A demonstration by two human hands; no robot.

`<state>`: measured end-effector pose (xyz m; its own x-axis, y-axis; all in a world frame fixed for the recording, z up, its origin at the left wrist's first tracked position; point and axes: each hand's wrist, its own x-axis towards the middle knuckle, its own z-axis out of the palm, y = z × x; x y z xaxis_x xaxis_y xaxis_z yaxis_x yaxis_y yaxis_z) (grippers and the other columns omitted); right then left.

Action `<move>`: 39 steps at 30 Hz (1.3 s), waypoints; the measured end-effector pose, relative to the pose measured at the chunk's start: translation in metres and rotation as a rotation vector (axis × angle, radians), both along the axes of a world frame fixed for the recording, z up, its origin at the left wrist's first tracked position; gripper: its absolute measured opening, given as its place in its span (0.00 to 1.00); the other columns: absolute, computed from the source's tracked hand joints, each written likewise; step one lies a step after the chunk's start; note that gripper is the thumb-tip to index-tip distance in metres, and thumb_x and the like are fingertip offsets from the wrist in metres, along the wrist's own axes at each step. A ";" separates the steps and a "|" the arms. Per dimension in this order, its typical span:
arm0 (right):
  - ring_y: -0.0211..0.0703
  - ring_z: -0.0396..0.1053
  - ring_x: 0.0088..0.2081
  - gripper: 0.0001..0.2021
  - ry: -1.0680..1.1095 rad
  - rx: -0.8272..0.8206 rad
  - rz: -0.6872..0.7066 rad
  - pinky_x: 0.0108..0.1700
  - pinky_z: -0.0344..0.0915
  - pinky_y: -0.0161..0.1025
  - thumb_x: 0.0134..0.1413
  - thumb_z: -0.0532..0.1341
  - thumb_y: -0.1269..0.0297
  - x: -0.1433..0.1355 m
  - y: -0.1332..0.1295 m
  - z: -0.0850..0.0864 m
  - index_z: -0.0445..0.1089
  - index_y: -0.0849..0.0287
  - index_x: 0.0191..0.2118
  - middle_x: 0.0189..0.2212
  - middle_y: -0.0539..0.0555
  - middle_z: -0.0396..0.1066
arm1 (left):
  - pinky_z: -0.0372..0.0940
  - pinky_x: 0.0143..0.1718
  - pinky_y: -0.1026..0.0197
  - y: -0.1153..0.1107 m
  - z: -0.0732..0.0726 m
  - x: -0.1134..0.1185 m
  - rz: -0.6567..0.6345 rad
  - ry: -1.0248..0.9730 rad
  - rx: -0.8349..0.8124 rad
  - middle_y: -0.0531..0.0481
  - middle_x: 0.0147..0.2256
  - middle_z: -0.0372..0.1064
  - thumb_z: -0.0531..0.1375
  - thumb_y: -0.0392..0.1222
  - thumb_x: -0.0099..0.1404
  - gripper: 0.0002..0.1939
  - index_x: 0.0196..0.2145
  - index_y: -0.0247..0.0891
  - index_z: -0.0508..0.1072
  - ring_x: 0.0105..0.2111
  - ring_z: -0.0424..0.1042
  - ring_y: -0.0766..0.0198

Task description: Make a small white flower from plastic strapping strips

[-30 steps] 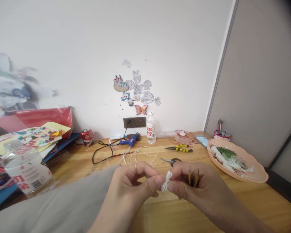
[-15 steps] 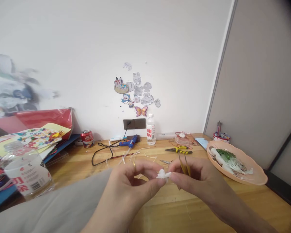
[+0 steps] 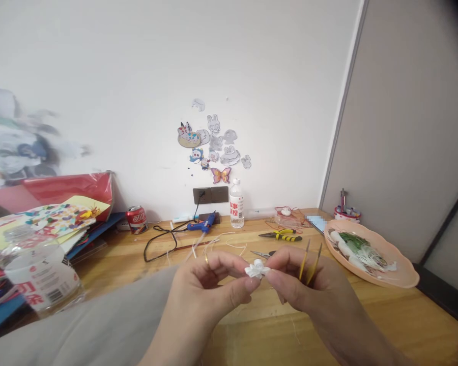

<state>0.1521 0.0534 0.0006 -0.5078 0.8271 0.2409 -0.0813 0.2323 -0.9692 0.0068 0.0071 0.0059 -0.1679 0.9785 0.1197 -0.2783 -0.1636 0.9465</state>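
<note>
A small white flower (image 3: 257,269) with folded petals is pinched between both hands above the wooden table. My left hand (image 3: 211,290) grips its left side between thumb and index finger, and a ring shows on one finger. On the other side, my right hand (image 3: 305,284) holds the flower's edge with thumb and index finger. Gold tweezers (image 3: 306,268) are also tucked in my right hand, their tips pointing up and apart. Just beyond the hands lie small pliers (image 3: 262,253), partly hidden, and yellow-black long-nose pliers (image 3: 280,235).
A pink plate (image 3: 404,274) with white and green pieces stands right. A blue glue gun (image 3: 204,223), a water bottle (image 3: 236,203) and a red can (image 3: 136,219) line the back. At left are a large bottle (image 3: 41,274), stacked papers (image 3: 72,218) and grey cloth (image 3: 110,310).
The flower has turned, showing more of its petals. In my right hand the tweezers have shifted right and tilted. The view has moved slightly.
</note>
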 end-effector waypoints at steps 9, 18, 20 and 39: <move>0.30 0.48 0.20 0.08 0.007 0.029 -0.049 0.20 0.47 0.29 0.47 0.61 0.60 -0.002 -0.004 -0.003 0.66 0.58 0.23 0.16 0.43 0.53 | 0.59 0.22 0.71 -0.003 0.002 -0.004 0.081 0.120 -0.029 0.55 0.21 0.72 0.66 0.34 0.43 0.05 0.17 0.38 0.73 0.20 0.66 0.72; 0.29 0.45 0.18 0.10 0.095 -0.035 -0.130 0.20 0.41 0.31 0.42 0.62 0.61 -0.017 -0.012 -0.002 0.64 0.60 0.21 0.14 0.42 0.52 | 0.61 0.25 0.70 0.000 0.009 -0.010 -0.002 0.101 -0.005 0.54 0.21 0.73 0.67 0.35 0.44 0.03 0.20 0.39 0.76 0.23 0.68 0.70; 0.28 0.45 0.18 0.12 0.162 -0.112 -0.071 0.19 0.39 0.30 0.41 0.64 0.59 -0.017 -0.013 0.000 0.63 0.60 0.20 0.14 0.42 0.53 | 0.63 0.28 0.69 0.000 0.009 -0.008 -0.028 0.021 0.005 0.53 0.23 0.74 0.67 0.34 0.44 0.06 0.24 0.39 0.77 0.25 0.69 0.69; 0.23 0.41 0.12 0.16 0.251 -0.231 0.203 0.14 0.39 0.26 0.48 0.60 0.55 -0.019 0.000 -0.014 0.62 0.61 0.19 0.12 0.41 0.51 | 0.63 0.29 0.71 0.004 0.000 -0.002 0.034 -0.024 0.035 0.56 0.20 0.73 0.66 0.36 0.48 0.03 0.21 0.38 0.75 0.24 0.70 0.71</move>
